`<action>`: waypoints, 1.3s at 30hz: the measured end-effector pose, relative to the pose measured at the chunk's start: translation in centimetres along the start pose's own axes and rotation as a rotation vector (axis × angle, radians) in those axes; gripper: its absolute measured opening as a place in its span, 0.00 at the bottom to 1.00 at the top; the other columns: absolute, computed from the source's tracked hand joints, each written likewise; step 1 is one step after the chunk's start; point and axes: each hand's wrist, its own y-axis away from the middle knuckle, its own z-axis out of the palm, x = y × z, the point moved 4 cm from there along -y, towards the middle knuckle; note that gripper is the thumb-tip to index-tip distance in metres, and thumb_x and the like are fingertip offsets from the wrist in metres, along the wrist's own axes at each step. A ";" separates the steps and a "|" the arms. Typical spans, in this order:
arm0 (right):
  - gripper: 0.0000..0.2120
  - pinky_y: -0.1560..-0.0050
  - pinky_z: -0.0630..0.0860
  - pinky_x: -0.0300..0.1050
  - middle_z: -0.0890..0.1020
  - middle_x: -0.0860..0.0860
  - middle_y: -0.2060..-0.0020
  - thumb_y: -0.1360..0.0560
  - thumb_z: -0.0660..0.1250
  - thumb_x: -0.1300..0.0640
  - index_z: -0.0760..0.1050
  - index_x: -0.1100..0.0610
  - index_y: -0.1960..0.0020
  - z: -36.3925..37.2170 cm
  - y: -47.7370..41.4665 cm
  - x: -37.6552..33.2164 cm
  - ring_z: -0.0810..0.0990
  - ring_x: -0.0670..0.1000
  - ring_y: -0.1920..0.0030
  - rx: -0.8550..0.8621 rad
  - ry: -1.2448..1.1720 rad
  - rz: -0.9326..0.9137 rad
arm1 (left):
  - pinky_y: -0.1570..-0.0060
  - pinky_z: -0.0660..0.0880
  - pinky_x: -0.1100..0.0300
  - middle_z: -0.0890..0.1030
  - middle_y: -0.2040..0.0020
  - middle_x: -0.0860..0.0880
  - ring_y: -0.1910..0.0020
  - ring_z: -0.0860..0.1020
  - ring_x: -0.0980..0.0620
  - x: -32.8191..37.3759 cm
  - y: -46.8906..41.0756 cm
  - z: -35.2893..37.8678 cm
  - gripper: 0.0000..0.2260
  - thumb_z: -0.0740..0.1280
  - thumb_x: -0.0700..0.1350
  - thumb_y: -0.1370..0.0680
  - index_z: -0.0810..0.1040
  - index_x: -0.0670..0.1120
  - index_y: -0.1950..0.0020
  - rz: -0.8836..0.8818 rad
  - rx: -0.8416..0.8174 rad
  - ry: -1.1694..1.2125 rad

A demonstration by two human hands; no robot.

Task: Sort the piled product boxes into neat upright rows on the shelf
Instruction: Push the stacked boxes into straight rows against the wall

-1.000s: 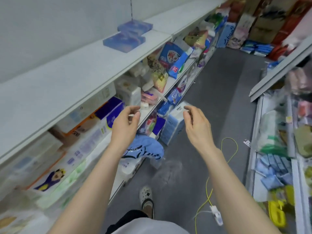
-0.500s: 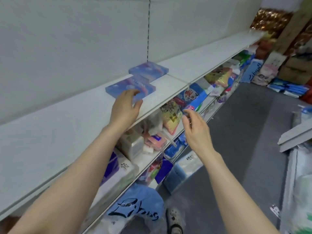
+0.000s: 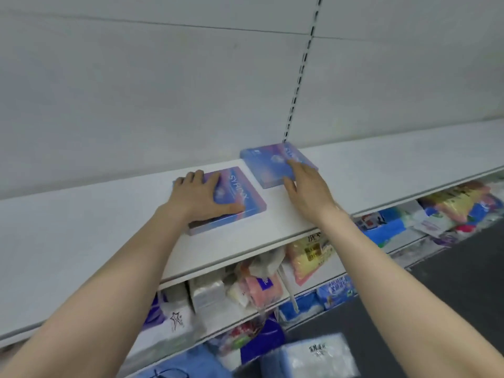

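Note:
Two flat blue-and-pink product boxes lie face up on the white top shelf (image 3: 381,165). The left box (image 3: 240,192) is nearer the shelf's front edge, and my left hand (image 3: 199,195) covers its left half. Its fingers curl over the far edge and the thumb lies across the top. The right box (image 3: 267,165) sits further back, against the wall. My right hand (image 3: 305,186) is at its near right corner, fingers on the top face and thumb against the near edge. Both boxes rest flat, a small gap apart.
A slotted upright (image 3: 300,77) runs down the white back wall behind the right box. The lower shelf (image 3: 321,282) holds jumbled packets, including a yellow pack (image 3: 311,255). A wrapped tissue pack (image 3: 313,356) stands below on the dark floor (image 3: 463,268).
My view rose from the lower shelves to the top shelf. My left hand slid further onto the left box, and my right hand came up from below onto the right box.

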 end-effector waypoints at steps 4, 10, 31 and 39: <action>0.21 0.34 0.63 0.56 0.70 0.57 0.31 0.17 0.53 0.49 0.65 0.56 0.28 3.9 -5.4 -0.4 0.68 0.59 0.32 -0.147 0.139 -0.052 | 0.30 0.54 0.37 0.58 0.24 0.49 0.26 0.57 0.44 -0.7 0.5 0.1 0.54 0.49 0.85 0.45 0.51 0.59 0.24 -0.060 -0.078 0.019; 0.21 0.29 0.59 0.55 0.68 0.50 0.27 0.18 0.52 0.46 0.68 0.51 0.28 4.5 -3.2 0.2 0.65 0.54 0.28 -0.163 0.111 -0.114 | 0.31 0.58 0.36 0.54 0.23 0.54 0.24 0.53 0.48 -1.7 1.7 0.0 0.51 0.57 0.82 0.42 0.51 0.61 0.24 -0.067 -0.117 0.160; 0.43 0.31 0.65 0.62 0.49 0.59 0.23 0.28 0.71 0.41 0.53 0.53 0.21 -0.3 8.4 4.3 0.57 0.66 0.25 -0.082 -0.211 0.356 | 0.46 0.69 0.51 0.72 0.39 0.44 0.40 0.70 0.43 0.8 8.9 -0.3 0.41 0.69 0.71 0.36 0.67 0.44 0.35 -0.319 -0.004 0.252; 0.37 0.43 0.73 0.46 0.77 0.51 0.41 0.32 0.79 0.56 0.64 0.58 0.29 0.9 12.6 3.7 0.78 0.54 0.41 0.298 -0.902 0.555 | 0.54 0.71 0.54 0.74 0.42 0.49 0.47 0.76 0.44 2.1 13.3 0.0 0.30 0.71 0.61 0.31 0.68 0.48 0.35 -0.374 0.232 0.569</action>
